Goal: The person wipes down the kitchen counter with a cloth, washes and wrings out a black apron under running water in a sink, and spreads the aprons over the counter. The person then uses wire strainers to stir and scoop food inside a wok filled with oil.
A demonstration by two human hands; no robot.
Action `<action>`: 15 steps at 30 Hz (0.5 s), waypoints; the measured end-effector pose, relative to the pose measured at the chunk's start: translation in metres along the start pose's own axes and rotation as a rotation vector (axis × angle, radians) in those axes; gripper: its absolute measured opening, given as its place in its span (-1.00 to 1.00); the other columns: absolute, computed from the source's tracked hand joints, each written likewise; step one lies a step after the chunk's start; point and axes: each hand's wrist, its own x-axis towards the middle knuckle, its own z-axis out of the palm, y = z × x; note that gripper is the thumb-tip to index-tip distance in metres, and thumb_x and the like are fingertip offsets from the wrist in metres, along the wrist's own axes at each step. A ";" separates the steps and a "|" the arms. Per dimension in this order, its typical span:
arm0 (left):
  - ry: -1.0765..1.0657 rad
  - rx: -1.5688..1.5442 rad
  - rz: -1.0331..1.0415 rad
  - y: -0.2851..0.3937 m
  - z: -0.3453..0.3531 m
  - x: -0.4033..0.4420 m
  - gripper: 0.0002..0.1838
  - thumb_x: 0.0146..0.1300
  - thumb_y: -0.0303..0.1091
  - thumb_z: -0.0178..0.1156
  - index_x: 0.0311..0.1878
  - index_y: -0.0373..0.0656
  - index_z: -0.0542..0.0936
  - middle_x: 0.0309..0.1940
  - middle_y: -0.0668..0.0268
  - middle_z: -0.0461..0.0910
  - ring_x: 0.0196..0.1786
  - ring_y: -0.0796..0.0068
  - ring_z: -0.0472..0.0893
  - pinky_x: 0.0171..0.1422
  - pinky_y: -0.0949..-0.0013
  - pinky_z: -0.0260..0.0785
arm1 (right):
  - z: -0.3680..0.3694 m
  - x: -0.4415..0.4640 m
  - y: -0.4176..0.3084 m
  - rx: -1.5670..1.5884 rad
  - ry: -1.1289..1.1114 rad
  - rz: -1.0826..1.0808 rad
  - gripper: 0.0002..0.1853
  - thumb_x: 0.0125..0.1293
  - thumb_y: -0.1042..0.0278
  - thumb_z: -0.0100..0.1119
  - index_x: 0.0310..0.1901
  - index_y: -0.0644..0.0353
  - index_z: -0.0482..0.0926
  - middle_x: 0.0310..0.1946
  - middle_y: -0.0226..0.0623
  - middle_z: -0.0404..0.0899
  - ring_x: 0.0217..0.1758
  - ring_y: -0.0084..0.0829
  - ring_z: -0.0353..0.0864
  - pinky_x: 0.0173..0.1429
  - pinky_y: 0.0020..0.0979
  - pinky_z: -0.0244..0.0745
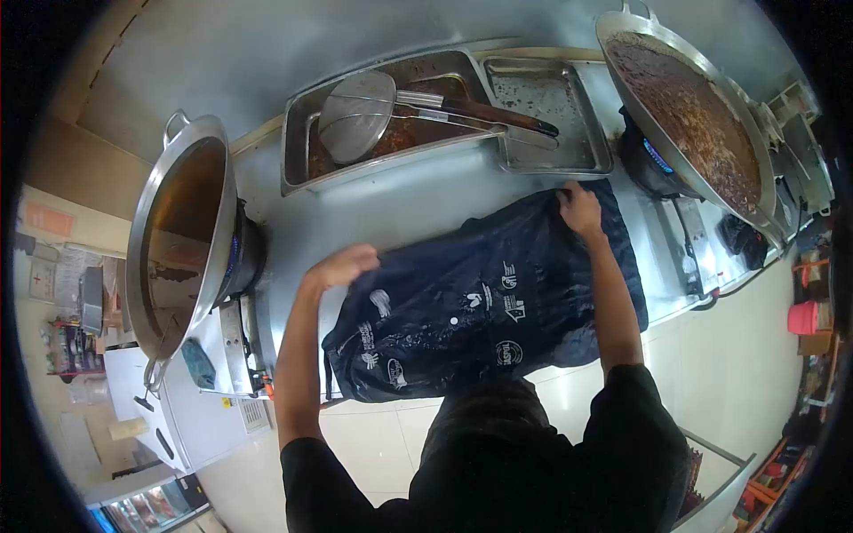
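The left hand (348, 265) and right hand (580, 210) pinch the dark cloth's far edge (480, 233) — likely straightening it; next calls for even tension.

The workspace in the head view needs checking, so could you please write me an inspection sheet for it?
Surface: metal counter, partly covered by cloth.
Job's things: dark cloth with white prints, creased, overhanging the front edge.
Clutter: strainer in a stained deep tray; shallow tray beside it, with residue.
Grippers: right hand grips the cloth's far edge; left hand is at that edge, grip unclear.
Cables: dark line at the right front edge, cable or hose unclear.
Surroundings: left pan and right pan, both filled, over blue flames; pale floor, nothing seen spilled.
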 end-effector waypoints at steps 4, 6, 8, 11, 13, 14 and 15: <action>0.492 0.031 0.055 -0.010 -0.022 0.000 -0.72 0.23 -0.35 0.13 0.01 -0.07 0.46 -0.10 0.21 0.51 0.02 0.28 0.44 0.11 0.20 0.19 | 0.000 0.004 -0.013 0.185 0.224 -0.138 -0.84 0.20 0.39 0.14 -0.24 0.19 0.40 -0.43 0.04 0.58 -0.42 0.08 0.57 -0.37 -0.05 0.49; 0.749 0.566 -0.042 0.000 -0.021 0.009 -0.64 0.18 -0.39 0.16 0.07 -0.02 0.43 0.00 0.17 0.46 0.13 0.22 0.35 0.18 0.03 0.11 | 0.014 0.021 -0.020 0.183 0.208 -0.171 -0.78 0.20 0.38 0.15 -0.14 0.21 0.42 -0.36 0.08 0.58 -0.35 0.09 0.58 -0.28 -0.05 0.49; 1.025 0.662 -0.145 0.006 -0.006 0.023 -0.58 0.15 -0.39 0.17 0.11 0.02 0.43 0.07 0.12 0.41 0.18 0.15 0.27 0.19 -0.09 0.03 | 0.020 0.006 -0.031 0.173 0.160 -0.155 -0.68 0.20 0.37 0.15 -0.03 0.23 0.41 -0.28 0.11 0.57 -0.26 0.11 0.57 -0.18 -0.04 0.49; 1.193 0.631 -0.112 0.016 0.034 0.033 -0.45 0.14 -0.31 0.21 0.23 0.01 0.36 0.13 0.02 0.34 0.19 -0.06 0.27 0.18 -0.16 0.07 | -0.005 -0.011 -0.044 0.171 0.106 -0.108 -0.51 0.20 0.34 0.16 0.17 0.23 0.34 -0.13 0.14 0.54 -0.10 0.14 0.53 -0.01 -0.05 0.45; 1.098 0.371 0.088 0.019 0.080 0.025 -0.41 0.16 -0.24 0.21 0.28 -0.02 0.31 0.21 -0.03 0.28 0.22 -0.17 0.25 0.20 -0.22 0.08 | -0.027 -0.042 -0.034 0.197 0.106 -0.105 -0.41 0.21 0.30 0.17 0.27 0.21 0.26 -0.02 0.14 0.50 0.02 0.12 0.49 0.11 -0.08 0.39; 1.025 0.362 -0.024 0.020 0.111 0.017 -0.38 0.18 -0.15 0.18 0.31 -0.04 0.28 0.27 -0.04 0.21 0.27 -0.20 0.20 0.25 -0.24 0.04 | -0.028 -0.058 -0.014 0.090 0.085 -0.091 -0.40 0.26 0.18 0.10 0.30 0.17 0.24 0.08 0.13 0.43 0.12 0.13 0.41 0.19 -0.03 0.31; 0.950 0.352 -0.136 0.018 0.141 0.009 -0.34 0.20 -0.07 0.15 0.34 -0.06 0.24 0.34 -0.05 0.14 0.32 -0.24 0.16 0.30 -0.26 0.01 | -0.027 -0.076 0.007 -0.017 0.063 -0.079 -0.39 0.31 0.06 0.04 0.32 0.14 0.22 0.18 0.11 0.36 0.22 0.13 0.33 0.27 0.02 0.22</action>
